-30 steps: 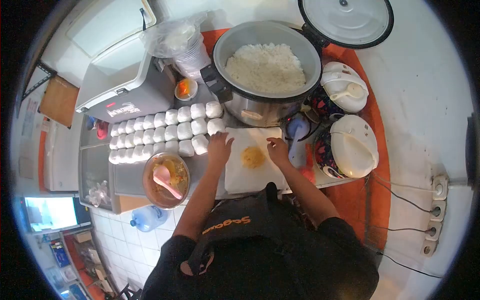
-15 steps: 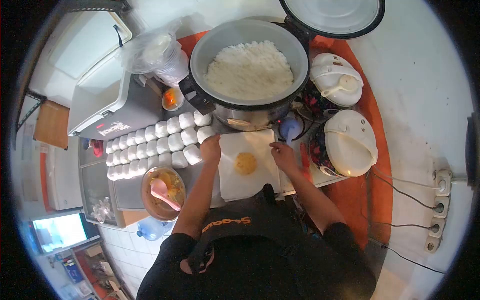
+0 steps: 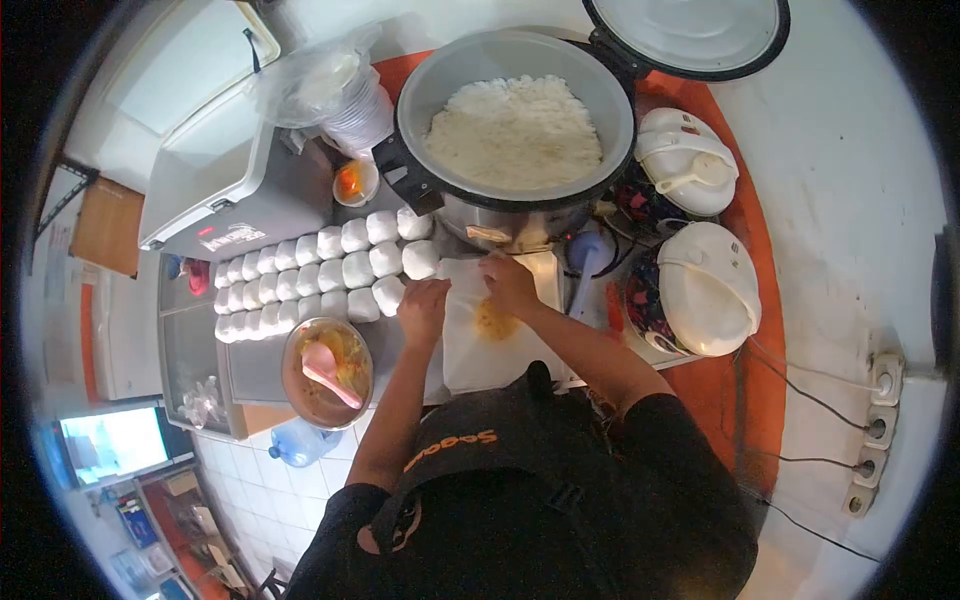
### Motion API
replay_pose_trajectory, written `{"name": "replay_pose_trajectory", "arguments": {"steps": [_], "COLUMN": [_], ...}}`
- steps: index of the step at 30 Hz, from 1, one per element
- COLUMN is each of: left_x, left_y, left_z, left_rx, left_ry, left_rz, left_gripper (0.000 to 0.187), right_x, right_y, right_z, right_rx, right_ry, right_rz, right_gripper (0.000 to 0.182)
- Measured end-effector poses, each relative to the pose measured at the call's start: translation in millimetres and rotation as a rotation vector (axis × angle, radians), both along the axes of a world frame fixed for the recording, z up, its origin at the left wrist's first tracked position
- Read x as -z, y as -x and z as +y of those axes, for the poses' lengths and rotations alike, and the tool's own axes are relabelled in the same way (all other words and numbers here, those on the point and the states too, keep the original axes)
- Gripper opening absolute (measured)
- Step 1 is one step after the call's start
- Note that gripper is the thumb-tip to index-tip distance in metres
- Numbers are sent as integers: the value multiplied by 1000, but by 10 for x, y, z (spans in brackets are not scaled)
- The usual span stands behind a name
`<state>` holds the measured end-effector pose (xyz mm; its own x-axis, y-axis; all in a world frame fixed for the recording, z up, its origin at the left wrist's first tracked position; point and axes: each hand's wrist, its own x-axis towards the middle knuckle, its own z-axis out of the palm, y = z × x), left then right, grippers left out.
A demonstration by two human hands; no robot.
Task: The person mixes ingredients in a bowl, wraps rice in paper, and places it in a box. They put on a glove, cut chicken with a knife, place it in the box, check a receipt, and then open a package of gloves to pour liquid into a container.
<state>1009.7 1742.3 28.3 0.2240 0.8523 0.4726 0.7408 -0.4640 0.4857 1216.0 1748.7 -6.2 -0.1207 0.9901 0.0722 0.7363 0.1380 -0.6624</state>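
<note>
A sheet of white paper (image 3: 480, 365) lies in front of me, with a round yellow patch of food (image 3: 495, 321) showing paler than before, as if partly under a layer of paper. My left hand (image 3: 424, 311) pinches the left edge of the paper, close to the white wrapped bundles (image 3: 420, 260). Across the upper part of the sheet reaches my right hand (image 3: 508, 285), its fingers closed on the paper near the top; the fingertips are partly hidden.
A large pot of white rice (image 3: 515, 135) stands behind the paper. To the left are a bowl with a pink spoon (image 3: 328, 373), a small bowl of orange food (image 3: 356, 183) and a grey cooler (image 3: 235, 215). Two rice cookers (image 3: 708, 290) and a blue ladle (image 3: 590, 255) are on the right.
My right hand has moved left from the paper's right edge, over the sheet, apparently carrying paper across. My left hand is slightly lower on the left edge. The view has shifted a little.
</note>
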Motion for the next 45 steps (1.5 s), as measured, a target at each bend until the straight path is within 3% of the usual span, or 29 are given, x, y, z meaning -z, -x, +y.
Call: {"name": "replay_pose_trajectory", "arguments": {"steps": [3, 6, 9, 10, 13, 15, 17, 19, 22, 25, 28, 31, 34, 37, 40, 43, 45], "left_x": [-80, -120, 46, 62, -118, -484, -521, -233, 44, -105, -219, 160, 300, 373, 302, 489, 510], "left_y": [1, -33, 8, 12, -68, -319, -538, -630, -604, -483, -406, -261, -83, 291, 219, 217, 232], "left_z": [-24, -75, -96, -88, -21, -20, 33, 118, 179, 39, -222, -346, -333, -119, -134, -414, -741], "left_rx": [49, 89, 62, 44, 91, 223, 352, 450, 492, 550, 508, 565, 61, 181, 17, -4, 87], "left_ry": [-19, 70, 304, 392, 196, 21, -44, 40, 305, 325, 414, 187, -82, 183, 699, 815, 1023], "left_rz": [-80, -153, -255, -292, -123, -45, 46, 200, 594, 570, 536, 553, 506, 392, -62, 49, 212], "left_gripper": [6, 8, 8, 10, 18, 25, 25, 20, 13, 11, 10, 12, 17, 23, 29, 43, 56], "right_x": [-189, -208, -128, -50, 86, 66, -7, -138, -562, -833, -500, -206, -129, -192, -315, -297, -288], "right_y": [-62, -124, -280, -352, -556, -630, -647, -603, -455, -363, -216, -17, -36, -98, -144, -202, -231], "right_z": [-85, -172, -168, -152, -155, -178, -195, -201, -316, -349, -581, -863, -1133, -1213, -1212, -1267, -1274], "right_rx": [17, -17, -145, -85, 67, 31, -34, -124, -130, -264, -211, -325, -304, -330, -310, -302, -291], "right_ry": [-19, -126, -32, 15, 70, -52, -111, -110, 129, 519, 221, 365, 346, 350, 368, 301, 297], "right_rz": [-29, 180, 9, -91, -374, -344, -287, -202, -355, -480, -266, -453, -498, -519, -469, -480, -475], "right_gripper": [29, 15, 10, 10, 10, 10, 10, 11, 12, 23, 54, 79, 79, 75, 72, 65, 60]}}
